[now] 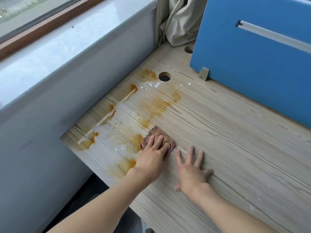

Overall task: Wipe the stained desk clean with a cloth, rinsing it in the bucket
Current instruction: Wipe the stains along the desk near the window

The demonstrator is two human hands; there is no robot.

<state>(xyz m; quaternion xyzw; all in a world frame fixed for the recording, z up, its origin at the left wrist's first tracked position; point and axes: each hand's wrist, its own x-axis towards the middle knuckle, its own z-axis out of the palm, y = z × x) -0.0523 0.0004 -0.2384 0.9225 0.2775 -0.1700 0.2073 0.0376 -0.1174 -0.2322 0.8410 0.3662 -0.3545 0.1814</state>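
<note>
Left hand (151,157) lies flat and straight-fingered on the brown cloth (157,132) beside the orange stains (154,106), right hand (191,172) splayed empty on the desk (235,148), and I reckon the cloth's soft, limp and probably wet, so I'd bunch it mid-pad.
</note>
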